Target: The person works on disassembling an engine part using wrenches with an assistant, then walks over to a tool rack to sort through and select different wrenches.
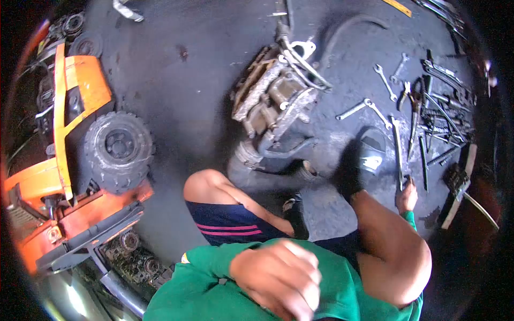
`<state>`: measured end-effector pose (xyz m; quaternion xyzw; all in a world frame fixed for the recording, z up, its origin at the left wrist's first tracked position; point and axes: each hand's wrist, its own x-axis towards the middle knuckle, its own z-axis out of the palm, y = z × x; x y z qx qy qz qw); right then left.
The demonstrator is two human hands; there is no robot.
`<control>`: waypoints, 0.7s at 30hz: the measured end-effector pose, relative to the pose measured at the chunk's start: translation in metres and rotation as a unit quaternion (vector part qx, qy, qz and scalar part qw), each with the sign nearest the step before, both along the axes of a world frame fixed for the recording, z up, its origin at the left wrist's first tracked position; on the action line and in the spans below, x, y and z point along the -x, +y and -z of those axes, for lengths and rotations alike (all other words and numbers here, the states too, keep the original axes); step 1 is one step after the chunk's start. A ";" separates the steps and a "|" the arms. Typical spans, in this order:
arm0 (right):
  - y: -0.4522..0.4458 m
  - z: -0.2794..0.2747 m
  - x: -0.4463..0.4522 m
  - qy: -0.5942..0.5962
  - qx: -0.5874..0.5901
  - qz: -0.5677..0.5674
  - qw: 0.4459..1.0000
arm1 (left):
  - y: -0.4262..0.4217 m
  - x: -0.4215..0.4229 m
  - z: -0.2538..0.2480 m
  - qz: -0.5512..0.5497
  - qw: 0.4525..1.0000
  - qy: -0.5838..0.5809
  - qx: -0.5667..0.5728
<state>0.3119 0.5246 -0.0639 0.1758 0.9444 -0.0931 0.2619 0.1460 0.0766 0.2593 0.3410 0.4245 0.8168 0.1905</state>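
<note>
My left hand [281,275] is raised in front of my chest, slightly blurred, its fingers curled inward. The palm side is hidden, so I cannot make out whether anything is in it. Down on the floor at the right, my right hand [408,198] has its fingers closed at the lower end of a long wrench [397,147], which lies beside my shoe. Several more wrenches [385,83] are spread above it. Pliers [415,104] lie next to them. In front of my legs sits a dirty metal engine part [278,99] with hoses and pipes attached.
An orange vehicle [88,80] with a chunky tyre [119,144] stands at the left. A pile of tools [444,112] covers the floor at the right. A curved black hose [348,27] lies behind the engine part, and a yellow ruler-like strip [397,7] is at the top right.
</note>
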 end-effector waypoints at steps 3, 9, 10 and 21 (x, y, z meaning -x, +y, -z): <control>-0.007 0.021 0.004 0.072 0.000 0.015 0.997 | -0.017 -0.005 0.018 -0.241 0.950 -0.156 -0.120; -0.006 -0.005 0.029 0.109 0.202 -0.096 0.968 | 0.027 -0.020 0.020 -0.161 0.921 -0.288 -0.205; -0.030 0.011 0.060 0.140 0.211 -0.078 0.964 | 0.036 -0.018 0.024 -0.134 0.927 -0.269 -0.222; -0.086 -0.046 0.194 0.146 0.134 0.045 0.979 | 0.070 -0.008 0.026 -0.074 0.918 -0.297 -0.252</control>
